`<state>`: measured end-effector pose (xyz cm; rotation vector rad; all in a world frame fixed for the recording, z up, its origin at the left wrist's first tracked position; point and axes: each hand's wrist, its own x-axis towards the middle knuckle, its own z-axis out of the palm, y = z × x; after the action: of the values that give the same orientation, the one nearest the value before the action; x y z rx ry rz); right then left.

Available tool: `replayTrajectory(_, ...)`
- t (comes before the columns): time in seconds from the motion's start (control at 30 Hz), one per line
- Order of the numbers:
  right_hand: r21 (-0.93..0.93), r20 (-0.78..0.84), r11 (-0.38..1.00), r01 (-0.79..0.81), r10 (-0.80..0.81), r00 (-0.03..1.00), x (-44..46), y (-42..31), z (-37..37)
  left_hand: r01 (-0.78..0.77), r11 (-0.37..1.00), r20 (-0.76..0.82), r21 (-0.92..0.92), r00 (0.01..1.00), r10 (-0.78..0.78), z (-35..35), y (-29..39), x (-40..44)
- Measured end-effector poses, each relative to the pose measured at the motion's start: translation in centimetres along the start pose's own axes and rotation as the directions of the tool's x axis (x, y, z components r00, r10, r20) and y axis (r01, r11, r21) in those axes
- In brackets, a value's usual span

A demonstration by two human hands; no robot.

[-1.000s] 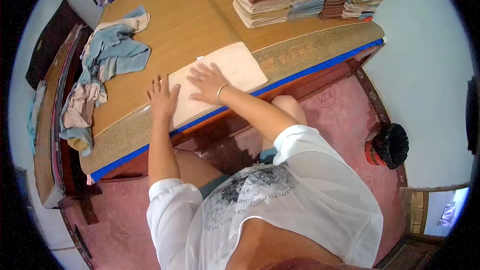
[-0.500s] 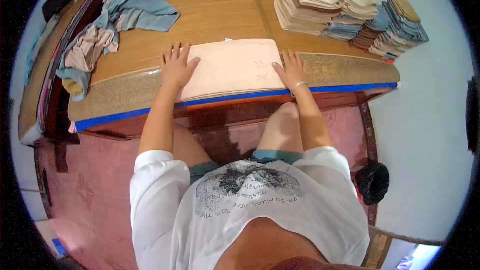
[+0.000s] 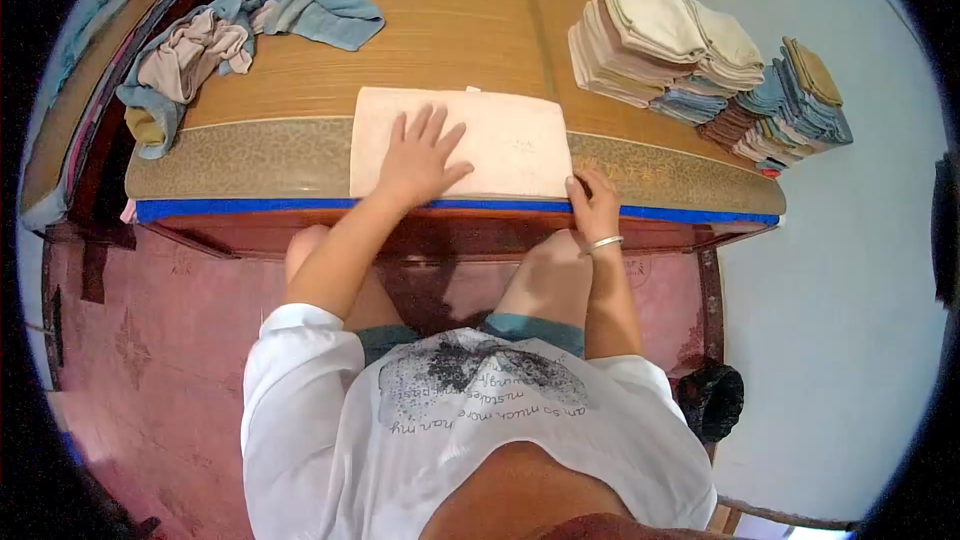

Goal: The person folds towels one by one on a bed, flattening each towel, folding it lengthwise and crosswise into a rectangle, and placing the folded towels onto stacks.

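Note:
A folded pale pink cloth [image 3: 510,145] lies flat at the front edge of the wooden surface [image 3: 450,30], on a patterned border strip. My left hand [image 3: 420,160] rests on the cloth's left half, palm down with the fingers spread. At the cloth's front right corner is my right hand [image 3: 595,202], thumb at the cloth's edge and fingers bent with a gap between thumb and fingers. A bracelet [image 3: 607,241] circles my right wrist. A small white tag shows at the cloth's back edge.
Folded cream and pink cloths [image 3: 650,30] stand in stacks at the back right, beside blue and brown stacks [image 3: 800,105]. Crumpled blue and pink cloths [image 3: 310,0] lie at the back left. A black-lined bin [image 3: 712,400] stands on the floor by the wall.
My left hand has moved from the cloth's left edge onto its top. My right hand has gone from on the cloth to its right side, now at the front corner. The view has shifted.

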<state>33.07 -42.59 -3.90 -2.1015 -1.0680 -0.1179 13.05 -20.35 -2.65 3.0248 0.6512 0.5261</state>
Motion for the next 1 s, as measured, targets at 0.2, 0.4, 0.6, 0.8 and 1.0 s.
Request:
replayTrajectory(0.2,-0.223,-0.093,0.975,-0.013,-0.008,0.996,0.0,-2.2,0.0,-0.008,1.0,-0.05,-0.016,0.999,0.008,-0.1,-0.1,-0.1)
replayTrajectory(0.4,-0.134,0.01,0.981,-0.141,0.144,0.99,1.1,-2.1,-0.1,-0.009,1.0,-0.062,-0.021,0.998,0.008,0.3,-0.2,-0.1)
replayTrajectory(0.6,-0.217,0.115,0.948,-0.234,0.262,0.958,1.7,-2.2,0.1,-0.003,1.0,-0.066,-0.007,0.998,0.003,0.2,-0.2,-0.2)
replayTrajectory(0.8,-0.242,0.148,0.951,-0.193,0.233,0.961,2.1,-2.2,0.5,0.011,1.0,-0.03,-0.011,0.999,-0.011,-0.1,-0.1,-0.2)
replayTrajectory(1.0,0.178,0.091,0.945,-0.273,0.261,0.961,4.6,-0.9,2.2,0.024,0.999,0.015,-0.032,1.0,-0.024,-0.5,-0.3,0.2)
